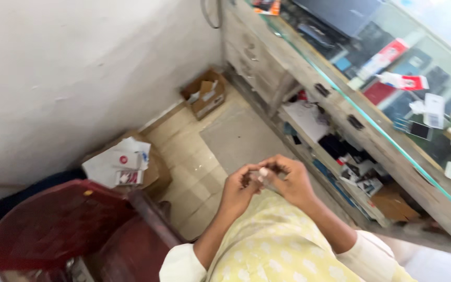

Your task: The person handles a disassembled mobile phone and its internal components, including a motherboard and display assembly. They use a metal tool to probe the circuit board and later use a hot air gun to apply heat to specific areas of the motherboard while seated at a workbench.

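1. Wall (69, 62), upper left of the frame: a broad, off-white, roughly plastered surface with faint marks.
2. Glass-topped counter (340, 99), running from top centre to lower right: a pale wooden frame with dark drawer pulls under a clear, green-edged pane; flat boxes and cards in red, white and dark colours lie under the glass, and its open lower shelves are crowded with small packages.
3. Red plastic chair (53, 224), lower left: glossy, curved, dark red, blurred.
4. Tiled floor (204, 156), centre: beige square tiles with a grey mat beside them.
5. Cardboard box (155, 172) with white papers heaped on top, left of centre, against the wall.
6. Small open cardboard box (204, 94), upper centre, in the corner where wall meets counter.
7. Left hand (238, 190), centre: fingers curled inward, tips meeting those of the other hand.
8. Right hand (291, 180), just beside and touching the left: fingers bent closed over the same spot. Both wrists emerge from cream cuffs above a yellow patterned garment.
9. Small white object (263, 172), centre of the frame, pinched between the fingertips of both hands; largely hidden by the fingers, so its shape cannot be told.
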